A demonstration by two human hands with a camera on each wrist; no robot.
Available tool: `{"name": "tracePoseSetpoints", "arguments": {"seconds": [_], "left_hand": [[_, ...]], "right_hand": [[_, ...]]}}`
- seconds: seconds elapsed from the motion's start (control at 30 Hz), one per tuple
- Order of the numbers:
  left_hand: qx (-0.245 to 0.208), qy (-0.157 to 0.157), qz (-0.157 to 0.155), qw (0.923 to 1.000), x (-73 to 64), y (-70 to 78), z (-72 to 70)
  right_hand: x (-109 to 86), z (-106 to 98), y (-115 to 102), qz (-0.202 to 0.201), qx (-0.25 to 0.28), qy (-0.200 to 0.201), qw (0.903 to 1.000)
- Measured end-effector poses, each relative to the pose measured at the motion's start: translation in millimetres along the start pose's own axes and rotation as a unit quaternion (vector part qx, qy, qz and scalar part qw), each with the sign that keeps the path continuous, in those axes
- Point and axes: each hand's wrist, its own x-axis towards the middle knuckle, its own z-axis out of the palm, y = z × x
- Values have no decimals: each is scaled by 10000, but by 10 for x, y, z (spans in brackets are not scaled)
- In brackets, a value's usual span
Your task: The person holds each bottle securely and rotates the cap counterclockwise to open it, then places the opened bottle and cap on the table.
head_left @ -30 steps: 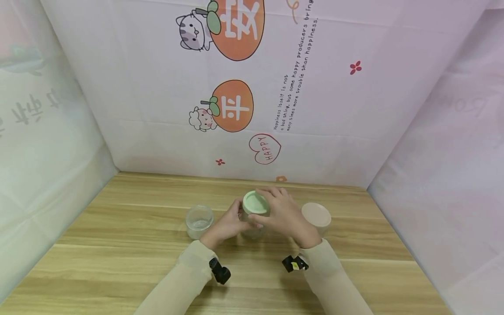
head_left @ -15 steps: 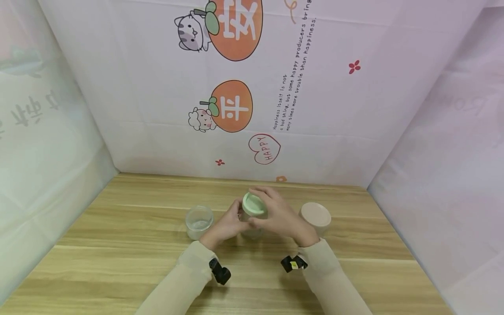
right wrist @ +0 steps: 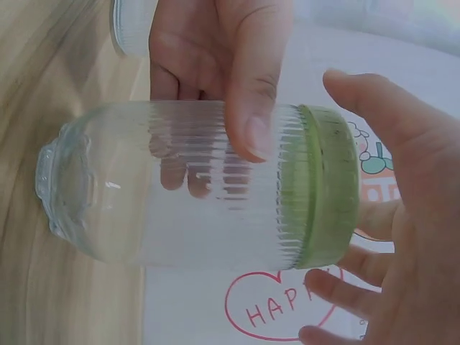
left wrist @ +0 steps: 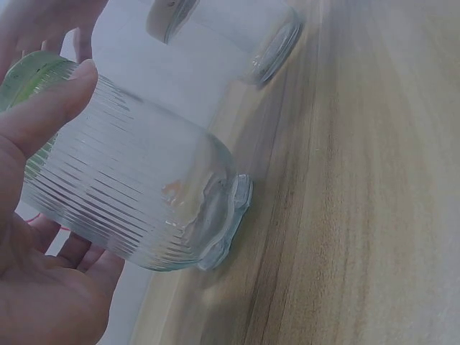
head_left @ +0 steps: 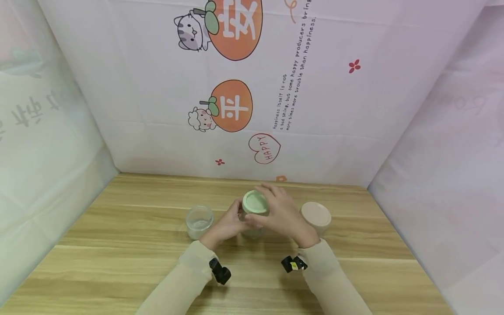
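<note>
Your ribbed glass jar [left wrist: 144,180] is at the middle of the far half of the wooden table [head_left: 118,253], foot down, with the green lid [right wrist: 332,190] on top; your left hand [head_left: 229,223] is clamped on its ribbed side, thumb on one face and fingers behind the glass; your right hand [head_left: 282,215] is spread around the lid, thumb and fingers well parted, the thumb tip clear of the lid's edge; to the left, near your left wrist, stands an open-topped clear jar [head_left: 197,228]; to the right stands a beige-lidded jar [head_left: 316,214], with your right wrist just in front of its near left side; beyond the table hangs a printed white cloth [head_left: 334,122]; compared with half a second ago, your right fingers have moved back off the green top, so its whole round shows more plainly, while your left hold and both neighbouring jars stay where they were; from the head view your hands hide most of the glass; you cannot tell whether its foot touches the wood, nor whether any right finger touches the lid; the orange smudge seen through the base is too blurred to make out
</note>
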Motion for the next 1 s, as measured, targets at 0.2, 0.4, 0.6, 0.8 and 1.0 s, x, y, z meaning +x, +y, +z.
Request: {"name": "tracePoseSetpoints", "arguments": {"seconds": [0.2,0.4,0.6,0.8,1.0], "left_hand": [[143,90,4,9999,-5,6,2],[175,117,-64,9998,-2,7,3],[184,113,-44,9998,-6,7,7],[215,133,-88,9996,-4,5,8],[204,126,-78,9997,0,-8,8]], "right_hand": [[-3,-56,-26,412,-349,46,9985],[-20,-89,-53,661,-395,76,9970],[-27,-85,-51,625,-366,26,9974],[-22,-76,-42,583,-322,-121,9977],[-16,-75,-36,496,-299,-192,9981]]}}
